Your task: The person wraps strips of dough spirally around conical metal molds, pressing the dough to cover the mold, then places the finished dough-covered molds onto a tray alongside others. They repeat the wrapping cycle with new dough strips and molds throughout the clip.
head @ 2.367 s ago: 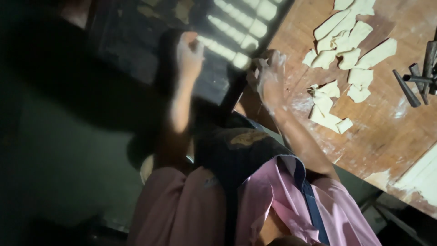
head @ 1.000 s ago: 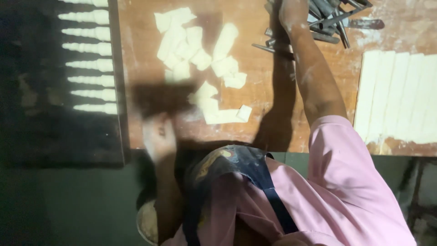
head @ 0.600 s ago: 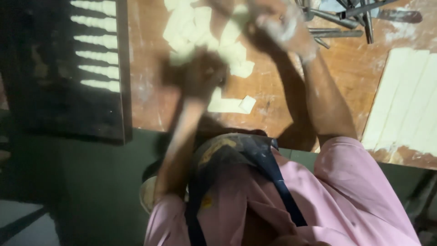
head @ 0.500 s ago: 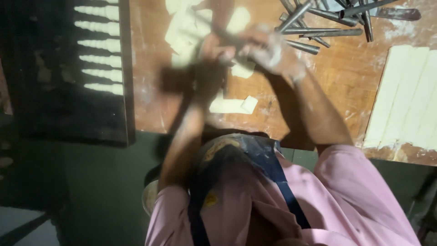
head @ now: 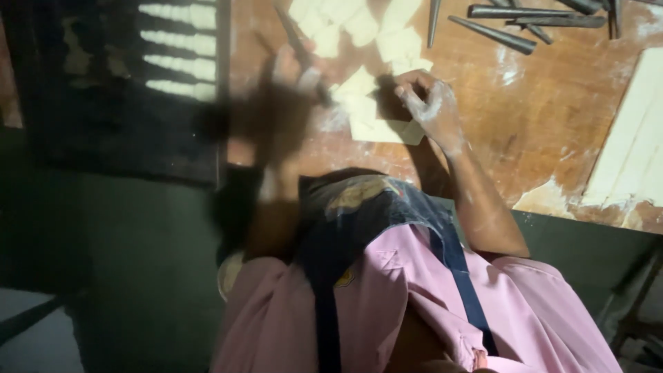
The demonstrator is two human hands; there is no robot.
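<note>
My left hand (head: 293, 72) is blurred over the wooden table (head: 545, 117). Its fingers are closed round a dark metal cone (head: 295, 38) that points up and away. My right hand (head: 431, 107), dusted with flour, rests on a small heap of flat pale dough pieces (head: 376, 124). Its bent fingers pinch the edge of one piece. More cut dough pieces (head: 345, 24) lie just beyond both hands. My pink shirt and dark apron fill the lower part of the head view.
A dark tray (head: 117, 131) at the left holds a row of rolled pale dough cones (head: 179, 41). Several loose metal cones (head: 514, 12) lie at the far right of the table. A dough sheet cut in strips (head: 632, 145) lies at the right edge.
My right hand came back from the metal cones, met my left hand, then dropped onto the near dough pieces. My left hand rose from the table edge and now grips a metal cone.
</note>
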